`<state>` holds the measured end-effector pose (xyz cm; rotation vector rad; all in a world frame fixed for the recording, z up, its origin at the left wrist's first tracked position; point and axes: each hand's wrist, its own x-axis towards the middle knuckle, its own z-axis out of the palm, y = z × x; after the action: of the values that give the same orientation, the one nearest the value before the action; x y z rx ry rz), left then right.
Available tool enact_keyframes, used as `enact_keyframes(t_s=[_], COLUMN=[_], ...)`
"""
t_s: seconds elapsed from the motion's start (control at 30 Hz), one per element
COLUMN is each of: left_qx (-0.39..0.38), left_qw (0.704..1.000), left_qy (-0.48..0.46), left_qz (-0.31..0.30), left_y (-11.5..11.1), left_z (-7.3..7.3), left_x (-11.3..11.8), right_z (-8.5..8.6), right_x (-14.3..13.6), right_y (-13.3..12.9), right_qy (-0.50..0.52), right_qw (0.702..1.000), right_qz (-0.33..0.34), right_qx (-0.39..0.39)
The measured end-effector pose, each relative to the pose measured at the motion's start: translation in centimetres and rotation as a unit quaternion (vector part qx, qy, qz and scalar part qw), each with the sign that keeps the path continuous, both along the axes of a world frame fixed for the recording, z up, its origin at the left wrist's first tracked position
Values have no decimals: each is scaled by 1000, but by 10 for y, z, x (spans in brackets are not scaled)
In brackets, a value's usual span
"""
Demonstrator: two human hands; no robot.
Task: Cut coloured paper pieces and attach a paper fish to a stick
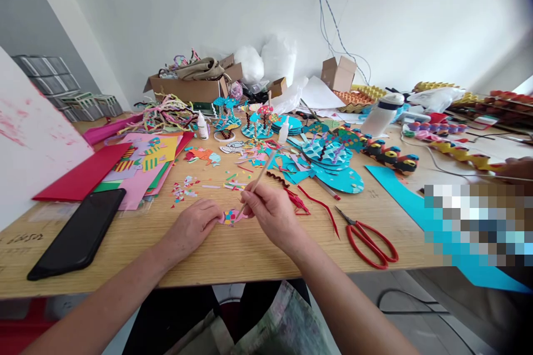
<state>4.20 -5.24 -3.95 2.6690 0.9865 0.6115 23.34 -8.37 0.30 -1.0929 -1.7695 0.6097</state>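
My right hand is closed around a thin wooden stick, its lower tip at a small pink paper cutout dotted with coloured bits. From the other side my left hand presses the cutout's left edge to the table, fingers bent and close together. Just beyond lie tiny coloured paper scraps and narrow paper strips. Red-handled scissors rest with blades apart to the right of my right hand, near a red ribbon-like strip.
A black phone and coloured paper sheets lie at left. Glue bottles, blue paper discs and a cardboard box stand farther back. Another person's hand shows at far right, beside a long blue paper strip.
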Motion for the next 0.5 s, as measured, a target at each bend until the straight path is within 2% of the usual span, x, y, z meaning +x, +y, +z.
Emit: enact_keyframes(t_s=[0.1,0.2,0.37,0.5], left_qx=[-11,-22,-40,-54], left_qw=[1000,1000,993,982], left_qy=[4,0,-69,-104], left_qz=[3,20,91,147], left_y=[-1,-2,2,10], left_z=[3,7,18,29], left_x=[1,2,-6,-24], right_z=[14,20,5,-4], right_x=[17,36,67,92], right_y=[-13,-27,-40,-47], right_qy=[34,18,2,-23], right_qw=[997,991,993,997], right_qz=[-44,-94,-116,-67], right_qx=[60,95,27,-2])
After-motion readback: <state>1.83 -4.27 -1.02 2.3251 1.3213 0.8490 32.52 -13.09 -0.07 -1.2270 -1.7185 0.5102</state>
